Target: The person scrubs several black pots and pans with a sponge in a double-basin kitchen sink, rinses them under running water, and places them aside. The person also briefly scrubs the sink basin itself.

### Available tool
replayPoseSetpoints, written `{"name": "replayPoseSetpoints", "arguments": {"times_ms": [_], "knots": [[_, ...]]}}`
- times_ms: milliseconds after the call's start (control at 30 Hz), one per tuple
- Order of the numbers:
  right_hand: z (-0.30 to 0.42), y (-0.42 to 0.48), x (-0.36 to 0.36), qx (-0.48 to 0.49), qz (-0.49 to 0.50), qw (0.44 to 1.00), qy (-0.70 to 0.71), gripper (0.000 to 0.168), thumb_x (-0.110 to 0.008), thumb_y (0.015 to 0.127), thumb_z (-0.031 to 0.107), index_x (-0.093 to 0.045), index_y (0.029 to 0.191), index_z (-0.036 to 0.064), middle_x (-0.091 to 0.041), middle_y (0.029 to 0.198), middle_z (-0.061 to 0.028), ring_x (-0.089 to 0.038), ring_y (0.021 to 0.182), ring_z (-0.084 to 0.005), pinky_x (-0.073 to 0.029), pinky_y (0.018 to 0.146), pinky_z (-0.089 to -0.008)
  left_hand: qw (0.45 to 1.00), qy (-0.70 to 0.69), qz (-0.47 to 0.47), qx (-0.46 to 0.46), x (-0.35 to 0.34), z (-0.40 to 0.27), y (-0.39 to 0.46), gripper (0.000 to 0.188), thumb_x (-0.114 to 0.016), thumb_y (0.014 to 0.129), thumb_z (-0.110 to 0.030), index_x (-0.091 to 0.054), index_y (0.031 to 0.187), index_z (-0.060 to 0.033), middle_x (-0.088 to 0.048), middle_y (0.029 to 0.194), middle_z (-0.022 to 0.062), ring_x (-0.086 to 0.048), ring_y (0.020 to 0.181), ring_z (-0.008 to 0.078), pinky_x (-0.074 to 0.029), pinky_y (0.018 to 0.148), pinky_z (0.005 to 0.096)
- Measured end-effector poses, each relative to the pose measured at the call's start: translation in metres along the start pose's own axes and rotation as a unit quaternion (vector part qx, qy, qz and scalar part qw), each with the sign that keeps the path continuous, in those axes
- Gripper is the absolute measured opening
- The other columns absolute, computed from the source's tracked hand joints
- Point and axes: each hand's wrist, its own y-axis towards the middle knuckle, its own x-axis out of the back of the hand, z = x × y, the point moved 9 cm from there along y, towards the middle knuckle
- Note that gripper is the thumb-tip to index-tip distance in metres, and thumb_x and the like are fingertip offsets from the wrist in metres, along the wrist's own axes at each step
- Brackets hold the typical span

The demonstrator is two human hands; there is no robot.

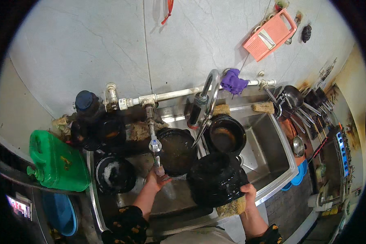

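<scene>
My left hand [156, 180] is under the metal tap [155, 149] over the sink's left basin, its fingers apart and near the water at the spout. My right hand [249, 195] grips the right side of a wet black pot [218, 180], tilted at the near rim of the sink. A yellow sponge [231, 207] lies against the pot's underside beside that hand. Behind stand a round black pan [176, 152] and a black pot [225, 137] with brownish contents or residue. To the left is a dark round pan or lid [114, 174] with whitish foam.
A curved chrome faucet [213, 88] rises behind the pots. More sponges [263, 107] lie along the back rim of the steel right basin [262, 146]. A green plastic jug [59, 161] stands left of the sink; saucepans [292, 96] and a ladle [298, 146] are at the right.
</scene>
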Motion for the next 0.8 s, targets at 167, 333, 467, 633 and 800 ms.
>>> {"name": "replayPoseSetpoints", "arguments": {"times_ms": [167,333,467,633,800], "knots": [[-0.01,-0.01,0.009,-0.037,-0.015,0.999,-0.033,0.053,-0.051,0.062,0.012,-0.053,0.112,-0.003,-0.062,0.1,-0.0149,-0.062,0.088,-0.0289,-0.051,0.081,-0.0395,0.971,0.185,0.013,-0.153,-0.026,-0.014,-0.1,0.063,-0.064,0.08,-0.035,-0.037,0.129,-0.0054,-0.043,0.124,0.0119,-0.043,0.114,0.0252,-0.038,0.097,0.0413],[-0.038,-0.02,0.0,-0.034,-0.051,0.98,-0.189,0.039,-0.059,0.067,0.008,-0.056,0.105,0.0,-0.061,0.095,-0.0082,-0.058,0.087,-0.0212,-0.047,0.078,-0.0326,0.771,0.477,0.184,-0.38,-0.115,0.002,-0.261,0.09,-0.076,0.069,-0.034,-0.027,0.137,-0.0021,-0.033,0.137,0.0153,-0.034,0.126,0.0303,-0.029,0.103,0.0392],[-0.11,-0.018,-0.018,-0.084,0.054,0.934,-0.342,0.048,-0.067,0.072,0.016,-0.05,0.113,-0.002,-0.059,0.102,-0.0083,-0.055,0.092,-0.0173,-0.045,0.081,-0.0309,0.738,0.513,0.136,-0.417,-0.088,0.014,-0.273,0.104,-0.078,0.067,-0.033,-0.012,0.142,-0.0027,-0.027,0.138,0.0183,-0.03,0.128,0.031,-0.024,0.106,0.0418],[-0.156,-0.031,-0.089,-0.026,0.145,0.834,-0.532,0.061,-0.07,0.07,0.029,-0.046,0.113,-0.007,-0.059,0.106,-0.0183,-0.058,0.096,-0.0252,-0.046,0.081,-0.035,0.914,0.257,0.169,-0.265,-0.04,0.005,-0.273,0.103,-0.072,0.074,-0.031,0.001,0.143,-0.0101,-0.028,0.136,0.0134,-0.038,0.121,0.0247,-0.037,0.097,0.0381],[-0.202,-0.033,-0.119,0.036,0.249,0.725,-0.642,0.063,-0.073,0.065,0.037,-0.048,0.108,-0.002,-0.057,0.1,-0.0236,-0.058,0.094,-0.0369,-0.048,0.077,-0.04,0.909,0.229,0.152,-0.313,-0.009,-0.021,-0.29,0.1,-0.071,0.074,-0.031,-0.001,0.142,-0.0094,-0.029,0.135,0.0128,-0.034,0.124,0.0242,-0.033,0.101,0.0375]]}}
